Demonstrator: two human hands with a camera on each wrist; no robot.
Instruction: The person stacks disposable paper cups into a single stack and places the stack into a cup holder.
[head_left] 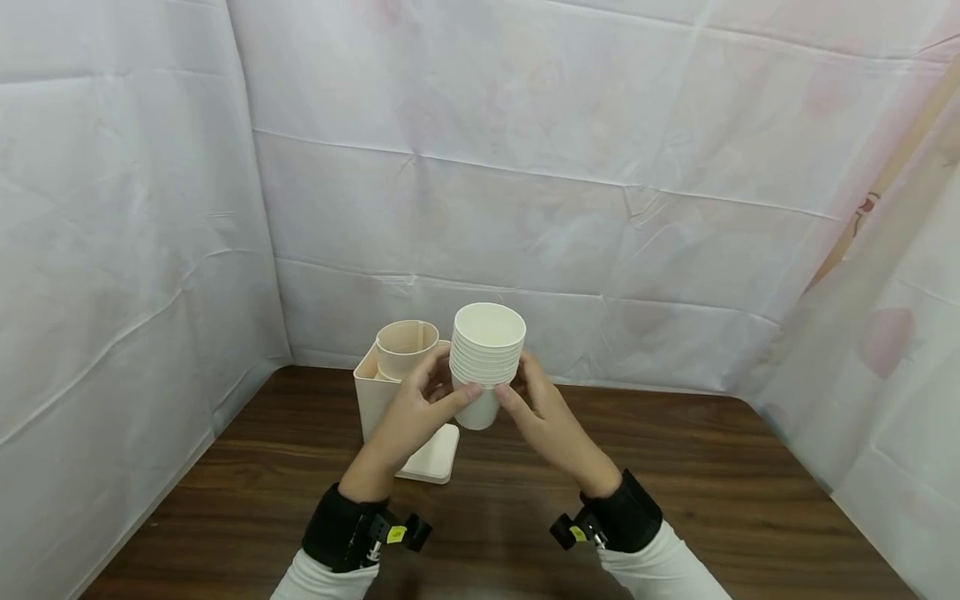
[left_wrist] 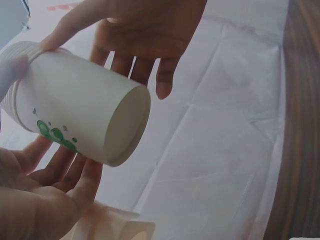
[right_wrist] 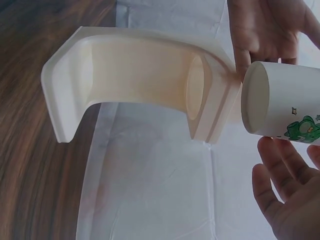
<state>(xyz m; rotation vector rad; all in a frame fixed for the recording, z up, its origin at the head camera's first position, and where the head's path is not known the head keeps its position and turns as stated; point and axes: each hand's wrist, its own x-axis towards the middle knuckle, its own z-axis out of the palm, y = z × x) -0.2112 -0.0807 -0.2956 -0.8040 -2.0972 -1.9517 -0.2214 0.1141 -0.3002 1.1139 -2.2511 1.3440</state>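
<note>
Between both hands is a stack of white paper cups (head_left: 486, 354), raised above the table with the mouths up and slightly tilted. My left hand (head_left: 416, 408) holds the stack from the left, its thumb on the near side and its fingers round the far side. From the right, my right hand (head_left: 543, 412) grips it the same way. Green printing shows on the outer paper cup (left_wrist: 82, 105) in the left wrist view. Behind my left hand stands a cream cup holder (head_left: 370, 392) with a round tube on top, partly hidden by that hand.
The holder's flat base (head_left: 437, 457) lies on the dark wooden table (head_left: 510, 508). In the right wrist view, the cream holder (right_wrist: 140, 65) shows its C-shaped side beside the stack. Pale cloth (head_left: 480, 208) hangs behind the table and at both sides.
</note>
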